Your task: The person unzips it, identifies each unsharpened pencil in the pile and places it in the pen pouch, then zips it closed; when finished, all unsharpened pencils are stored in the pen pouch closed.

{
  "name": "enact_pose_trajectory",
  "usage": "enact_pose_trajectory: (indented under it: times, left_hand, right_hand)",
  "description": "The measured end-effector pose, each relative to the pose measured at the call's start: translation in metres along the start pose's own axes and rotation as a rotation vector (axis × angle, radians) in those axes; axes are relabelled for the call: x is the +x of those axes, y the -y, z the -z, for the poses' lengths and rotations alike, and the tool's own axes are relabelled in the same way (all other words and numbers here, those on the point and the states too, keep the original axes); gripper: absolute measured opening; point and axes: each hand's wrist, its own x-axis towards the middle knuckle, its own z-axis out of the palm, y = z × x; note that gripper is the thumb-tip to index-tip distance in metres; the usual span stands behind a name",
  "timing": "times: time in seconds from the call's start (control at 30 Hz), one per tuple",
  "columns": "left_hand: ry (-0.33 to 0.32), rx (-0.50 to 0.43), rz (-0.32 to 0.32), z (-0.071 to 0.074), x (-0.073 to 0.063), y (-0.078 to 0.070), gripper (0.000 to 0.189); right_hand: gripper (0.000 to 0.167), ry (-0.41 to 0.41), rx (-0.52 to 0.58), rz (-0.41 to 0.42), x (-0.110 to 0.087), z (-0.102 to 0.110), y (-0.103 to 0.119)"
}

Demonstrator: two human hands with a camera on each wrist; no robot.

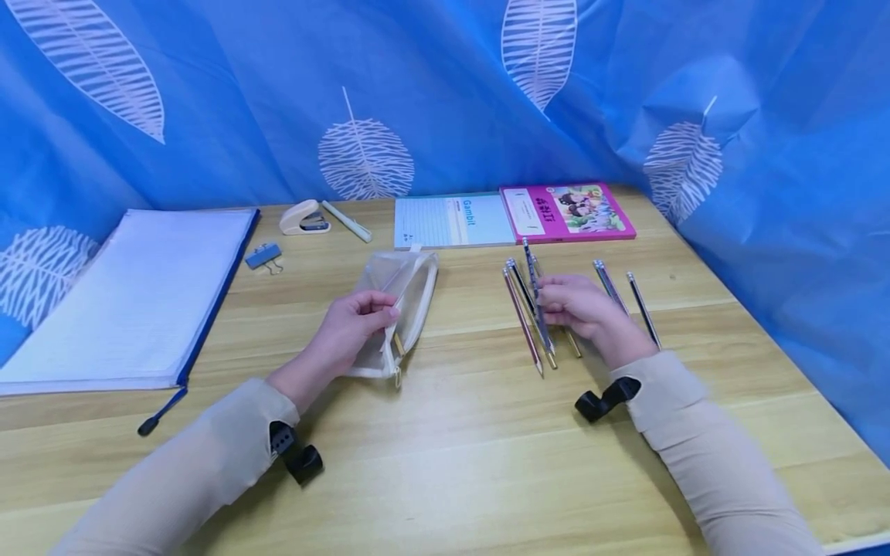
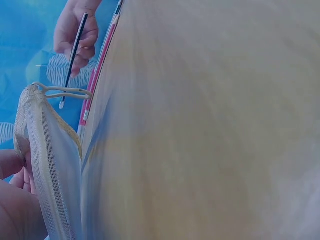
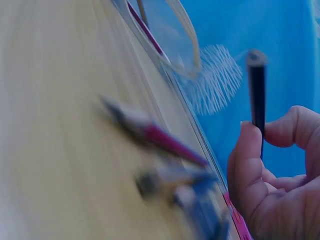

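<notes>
My left hand [image 1: 342,333] pinches the upper edge of a pale mesh zip pouch [image 1: 378,272], whose mouth gapes to the right. A short gold-coloured piece [image 1: 399,344] shows at that mouth. In the left wrist view the white zip edge [image 2: 52,165] runs past the fingers. Between thumb and fingers, my right hand [image 1: 580,309] holds a dark pencil [image 3: 257,90], seen end-on in the right wrist view. Below that hand lie several pencils, among them a dark red one [image 1: 521,320] with its sharpened tip towards me. Further right are more dark pencils [image 1: 643,309].
A white mesh zip folder [image 1: 139,301] with blue edging lies at left. Behind the pouch are a blue binder clip [image 1: 263,255], a stapler [image 1: 304,218] and a pale green pen [image 1: 348,222]. A light blue notebook [image 1: 431,220] and a pink book [image 1: 521,212] lie by the blue curtain [image 1: 445,93].
</notes>
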Motion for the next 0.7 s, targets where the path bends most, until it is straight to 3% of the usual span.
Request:
enact_pose_trajectory:
  times: [0.17,0.4,0.7]
  left_hand:
    - [0.009,-0.019,-0.027,-0.004,-0.001,-0.001,0.028]
    - [0.030,-0.071,-0.076,-0.014,-0.002,-0.002,0.027]
    - [0.044,-0.055,-0.058,-0.023,-0.002,-0.004,0.025]
  right_hand:
    - [0.059,0.105,0.077,-0.028,0.003,-0.042,0.002]
    - [0.032,0.158,0.180,-0.101,0.014,-0.096,0.004]
    - [0.038,0.183,0.193,-0.114,0.020,-0.119,0.014]
